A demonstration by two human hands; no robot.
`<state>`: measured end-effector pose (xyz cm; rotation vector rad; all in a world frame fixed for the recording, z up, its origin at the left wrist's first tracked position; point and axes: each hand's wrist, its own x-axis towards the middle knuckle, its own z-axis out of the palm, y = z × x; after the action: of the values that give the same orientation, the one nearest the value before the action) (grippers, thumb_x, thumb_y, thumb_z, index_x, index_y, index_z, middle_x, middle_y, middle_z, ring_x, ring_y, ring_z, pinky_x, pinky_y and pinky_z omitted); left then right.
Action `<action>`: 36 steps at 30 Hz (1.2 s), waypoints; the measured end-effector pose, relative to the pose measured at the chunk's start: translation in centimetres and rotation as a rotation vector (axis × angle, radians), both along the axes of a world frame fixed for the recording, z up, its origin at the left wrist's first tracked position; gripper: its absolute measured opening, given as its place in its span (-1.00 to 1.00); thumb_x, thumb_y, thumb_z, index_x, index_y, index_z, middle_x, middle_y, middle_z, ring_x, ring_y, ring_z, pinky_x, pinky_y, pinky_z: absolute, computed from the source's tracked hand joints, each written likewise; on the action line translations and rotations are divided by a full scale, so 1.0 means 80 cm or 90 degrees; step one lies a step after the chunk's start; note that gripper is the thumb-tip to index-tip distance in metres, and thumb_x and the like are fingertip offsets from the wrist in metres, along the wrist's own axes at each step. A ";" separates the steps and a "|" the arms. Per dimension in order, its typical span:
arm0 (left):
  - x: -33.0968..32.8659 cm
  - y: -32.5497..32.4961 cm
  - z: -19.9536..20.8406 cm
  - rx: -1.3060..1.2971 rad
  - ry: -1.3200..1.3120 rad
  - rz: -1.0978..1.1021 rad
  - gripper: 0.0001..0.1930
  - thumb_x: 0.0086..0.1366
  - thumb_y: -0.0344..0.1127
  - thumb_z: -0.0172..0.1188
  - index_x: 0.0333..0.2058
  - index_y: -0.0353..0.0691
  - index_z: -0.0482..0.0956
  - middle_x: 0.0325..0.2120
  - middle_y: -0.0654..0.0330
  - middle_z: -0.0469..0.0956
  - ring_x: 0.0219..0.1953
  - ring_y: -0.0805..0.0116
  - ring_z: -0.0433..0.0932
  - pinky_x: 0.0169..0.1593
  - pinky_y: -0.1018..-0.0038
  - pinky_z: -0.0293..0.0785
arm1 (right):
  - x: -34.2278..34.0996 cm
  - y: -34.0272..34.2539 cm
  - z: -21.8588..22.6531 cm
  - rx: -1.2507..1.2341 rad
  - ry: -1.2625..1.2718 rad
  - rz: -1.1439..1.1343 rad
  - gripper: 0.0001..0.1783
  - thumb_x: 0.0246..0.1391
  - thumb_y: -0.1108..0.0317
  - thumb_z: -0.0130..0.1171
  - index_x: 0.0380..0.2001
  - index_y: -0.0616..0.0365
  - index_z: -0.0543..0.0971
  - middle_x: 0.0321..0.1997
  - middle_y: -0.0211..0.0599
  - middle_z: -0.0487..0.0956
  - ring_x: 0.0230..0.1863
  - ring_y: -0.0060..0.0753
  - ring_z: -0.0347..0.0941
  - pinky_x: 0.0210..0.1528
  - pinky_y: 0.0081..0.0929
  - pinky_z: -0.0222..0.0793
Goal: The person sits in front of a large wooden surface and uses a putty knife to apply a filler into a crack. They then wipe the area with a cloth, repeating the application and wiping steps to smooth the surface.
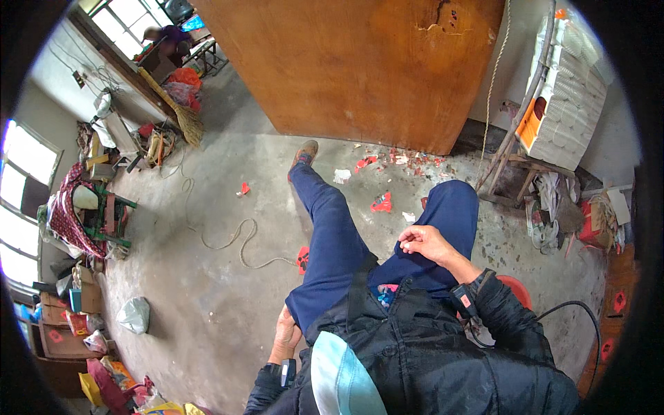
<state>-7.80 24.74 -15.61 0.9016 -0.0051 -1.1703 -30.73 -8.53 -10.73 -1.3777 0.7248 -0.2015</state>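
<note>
I am seated with my legs in dark blue trousers [328, 238] spread apart. Above my right thigh is my right hand [427, 243], palm turned inward, its fingers loosely bent and a little apart, with nothing visible in them. My left hand [285, 335] hangs against the outer side of my left thigh; its fingertips are hidden by the trouser leg. A red paper piece with black marks [303, 259] lies on the floor beside my left knee, at the end of a thin rope [243, 252]. Another red piece [381, 203] lies between my legs.
A large wooden panel [366, 69] stands ahead, with red and white scraps [415, 162] at its foot. At right, a wrapped white stack [570, 97] rests on a wooden stand. A broom [185, 121], a cloth-draped chair [76, 211] and a plastic bag [134, 315] are at left.
</note>
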 end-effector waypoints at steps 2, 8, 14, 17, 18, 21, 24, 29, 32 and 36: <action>0.003 0.002 0.006 0.106 -0.070 -0.034 -0.56 0.11 -0.64 0.01 0.02 -0.30 0.29 -0.04 0.13 0.38 -0.01 0.31 0.38 0.09 0.42 0.29 | 0.001 0.001 0.001 0.018 -0.020 -0.005 -0.83 -0.05 0.58 0.05 -0.31 0.29 0.48 -0.44 -0.39 0.51 -0.42 -0.61 0.43 -0.33 -0.65 0.36; 0.013 0.008 -0.026 0.115 -0.175 -0.072 -0.62 0.13 -0.66 -0.04 -0.04 -0.31 0.36 -0.14 0.19 0.45 -0.10 0.39 0.42 0.01 0.51 0.34 | 0.002 0.001 0.002 0.010 -0.017 -0.010 -0.83 -0.06 0.58 0.06 -0.32 0.29 0.48 -0.43 -0.38 0.51 -0.42 -0.62 0.43 -0.33 -0.66 0.36; 0.016 0.003 -0.076 0.217 -0.329 0.017 -0.68 0.10 -0.68 -0.04 -0.14 -0.32 0.45 -0.24 0.24 0.50 -0.24 0.46 0.48 -0.12 0.55 0.41 | 0.000 0.001 0.003 0.014 -0.023 -0.007 -0.84 -0.06 0.58 0.06 -0.32 0.28 0.48 -0.44 -0.39 0.51 -0.41 -0.62 0.43 -0.33 -0.66 0.37; 0.005 -0.007 -0.064 0.255 -0.422 0.034 -0.70 0.13 -0.69 -0.12 -0.18 -0.34 0.48 -0.30 0.26 0.51 -0.26 0.46 0.46 -0.13 0.57 0.39 | 0.000 0.001 0.005 0.013 -0.023 -0.003 -0.84 -0.06 0.57 0.06 -0.32 0.28 0.48 -0.43 -0.39 0.51 -0.41 -0.63 0.43 -0.32 -0.66 0.37; 0.001 -0.008 -0.053 0.287 -0.497 0.024 -0.69 0.15 -0.70 -0.18 -0.20 -0.35 0.49 -0.34 0.27 0.51 -0.25 0.47 0.45 -0.12 0.58 0.36 | 0.000 0.002 0.006 0.020 -0.008 -0.010 -0.84 -0.06 0.57 0.06 -0.32 0.28 0.48 -0.43 -0.39 0.51 -0.41 -0.63 0.43 -0.32 -0.66 0.37; -0.001 -0.013 -0.015 0.356 -0.481 -0.078 -0.67 0.15 -0.70 -0.19 -0.17 -0.35 0.47 -0.29 0.24 0.50 -0.21 0.47 0.44 -0.08 0.57 0.36 | -0.002 0.002 0.013 0.021 -0.030 -0.011 -0.83 -0.06 0.58 0.06 -0.32 0.28 0.48 -0.43 -0.39 0.51 -0.40 -0.63 0.43 -0.31 -0.67 0.36; -0.007 -0.009 0.008 0.219 -0.304 -0.072 -0.66 0.16 -0.70 -0.21 -0.14 -0.35 0.44 -0.24 0.23 0.48 -0.18 0.47 0.42 -0.06 0.56 0.35 | -0.005 0.001 0.021 0.029 -0.047 -0.009 -0.82 -0.06 0.58 0.05 -0.31 0.28 0.48 -0.41 -0.39 0.51 -0.38 -0.63 0.43 -0.29 -0.66 0.37; -0.009 -0.003 -0.005 0.218 -0.335 -0.066 -0.65 0.15 -0.71 -0.24 -0.15 -0.36 0.44 -0.23 0.23 0.47 -0.20 0.47 0.42 -0.06 0.57 0.35 | -0.008 0.001 0.028 0.006 -0.049 -0.019 -0.81 -0.06 0.59 0.04 -0.29 0.29 0.47 -0.40 -0.39 0.51 -0.36 -0.61 0.43 -0.27 -0.66 0.37; -0.005 -0.005 -0.022 0.267 -0.434 -0.017 -0.66 0.12 -0.73 -0.23 -0.20 -0.38 0.46 -0.28 0.23 0.48 -0.24 0.48 0.43 -0.11 0.59 0.35 | -0.009 0.003 0.027 0.004 -0.040 -0.019 -0.81 -0.05 0.59 0.04 -0.29 0.29 0.47 -0.39 -0.38 0.51 -0.36 -0.61 0.43 -0.27 -0.65 0.37; -0.006 -0.004 -0.030 0.306 -0.512 0.041 -0.73 0.06 -0.71 -0.08 -0.28 -0.38 0.50 -0.39 0.25 0.52 -0.31 0.49 0.46 -0.16 0.59 0.37 | -0.013 0.004 0.023 0.016 -0.053 -0.012 -0.82 -0.04 0.58 0.04 -0.28 0.29 0.47 -0.39 -0.37 0.51 -0.36 -0.61 0.43 -0.27 -0.66 0.37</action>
<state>-8.30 24.46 -18.04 1.7407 -0.3560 -0.6863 -31.80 -8.23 -8.86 -1.3307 0.6693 -0.2615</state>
